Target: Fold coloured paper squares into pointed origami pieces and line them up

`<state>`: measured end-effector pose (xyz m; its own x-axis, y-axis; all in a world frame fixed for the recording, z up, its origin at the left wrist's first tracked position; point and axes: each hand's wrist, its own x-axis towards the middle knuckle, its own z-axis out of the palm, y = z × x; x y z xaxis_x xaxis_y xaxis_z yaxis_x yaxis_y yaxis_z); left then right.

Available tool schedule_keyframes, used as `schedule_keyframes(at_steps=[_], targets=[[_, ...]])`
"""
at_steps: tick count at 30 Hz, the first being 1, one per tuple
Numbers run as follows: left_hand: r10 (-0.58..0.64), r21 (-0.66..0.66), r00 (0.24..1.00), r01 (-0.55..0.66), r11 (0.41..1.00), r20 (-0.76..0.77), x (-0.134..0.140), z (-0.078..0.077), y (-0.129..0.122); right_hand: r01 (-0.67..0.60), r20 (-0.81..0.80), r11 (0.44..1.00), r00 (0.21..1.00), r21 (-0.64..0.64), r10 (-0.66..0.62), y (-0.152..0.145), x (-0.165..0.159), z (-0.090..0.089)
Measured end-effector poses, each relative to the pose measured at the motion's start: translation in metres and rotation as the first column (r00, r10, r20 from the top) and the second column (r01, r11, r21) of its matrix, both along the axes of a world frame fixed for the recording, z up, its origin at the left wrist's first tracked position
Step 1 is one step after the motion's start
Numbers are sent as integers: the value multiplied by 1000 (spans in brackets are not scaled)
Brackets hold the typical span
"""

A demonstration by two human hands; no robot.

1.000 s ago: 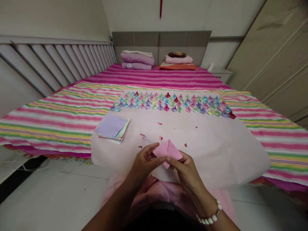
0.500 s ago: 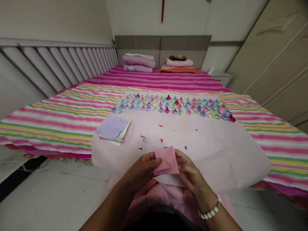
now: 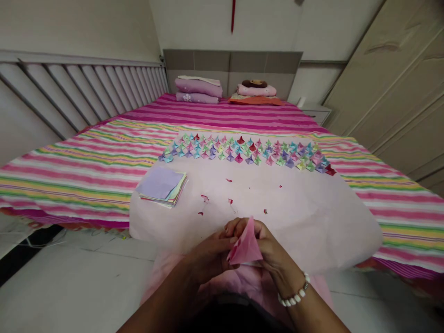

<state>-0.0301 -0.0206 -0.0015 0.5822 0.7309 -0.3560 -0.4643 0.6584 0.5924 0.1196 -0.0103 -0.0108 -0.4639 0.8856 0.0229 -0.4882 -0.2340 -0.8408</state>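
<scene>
A folded piece of pink origami paper [image 3: 247, 247] is held between both my hands, above my lap at the near edge of the white sheet. My left hand [image 3: 217, 252] is closed on its left side, thumb across the near face. Behind and to the right, my right hand [image 3: 268, 243] grips the other side, its fingers partly hidden by the paper. The paper stands tilted with a point upward. Beyond my hands, small torn red scraps [image 3: 231, 201] lie scattered on the white sheet [image 3: 312, 217].
Rows of small folded paper pieces [image 3: 238, 157] in many colours line the sheet's far side. On the left is a stack of square paper [image 3: 161, 184], lilac on top. A striped bedcover [image 3: 86, 171] lies underneath. Folded bedding [image 3: 198, 88] rests by the headboard [image 3: 229, 69].
The pink paper has turned from a flat square facing me to a narrower, tilted, pointed shape. Both hands have shifted slightly lower, and the left fingers now reach behind the paper.
</scene>
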Motion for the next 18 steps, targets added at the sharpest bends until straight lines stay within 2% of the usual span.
schedule_keyframes(at_steps=[2, 4, 5, 7, 8, 10, 12, 14, 18], targets=[[-30, 46, 994, 35, 998, -107, -4, 0, 2, -23, 55, 1000, 998, 3, 22, 1, 4, 0], [-18, 173, 959, 70, 982, -283, -12, 0, 6, -14, 107, 1000, 994, 25, 11, 1, 10, 1], [21, 263, 920, 90, 961, -392, -17, 0, 9, 13, 135, 999, 991, 44, -19, 2, 13, 2], [222, 454, 825, 47, 890, -520, -27, 0, 13, 56, 188, 996, 980, 72, -69, 2, 18, 3], [310, 537, 814, 3, 844, -491, -32, 0, 15, 64, 208, 995, 975, 76, -79, 2, 19, 3], [348, 618, 864, -55, 785, -364, -36, 2, 17, 63, 235, 996, 969, 69, -77, 2, 19, 4], [271, 617, 912, -27, 787, -306, -33, 6, 15, 76, 257, 995, 962, 59, -89, 2, 17, 6], [263, 576, 892, -5, 817, -366, -27, 11, 11, 102, 279, 993, 953, 60, -115, 0, 14, 9], [321, 497, 840, -72, 865, -438, -17, 19, 6, 143, 290, 989, 945, 46, -151, -3, 10, 15]])
